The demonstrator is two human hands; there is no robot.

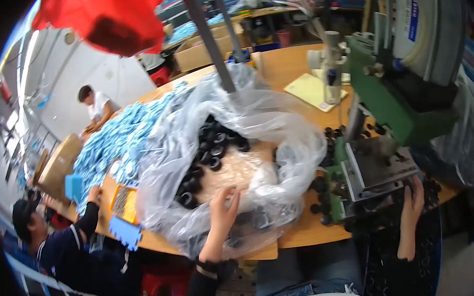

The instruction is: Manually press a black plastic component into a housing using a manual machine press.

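My left hand [224,212] is over the near side of a clear plastic bag [298,142] spread open on the table. Its thumb and fingers are apart, with nothing visible between them. Black ring-like caps [214,150] lie heaped inside the bag, beyond that hand. To the right, my right hand [414,203] is at the front corner of a metal fixture plate [382,163] on a green bench press [397,111]. Its fingers are stretched upward and slightly apart at the plate's edge. I see no part held there.
Loose black caps [321,197] surround the press base. Light blue pieces [128,129] are piled on the table [275,66] at left, near an orange tray [124,204]. A metal post [207,38] rises behind the bag. Two people sit along the left side.
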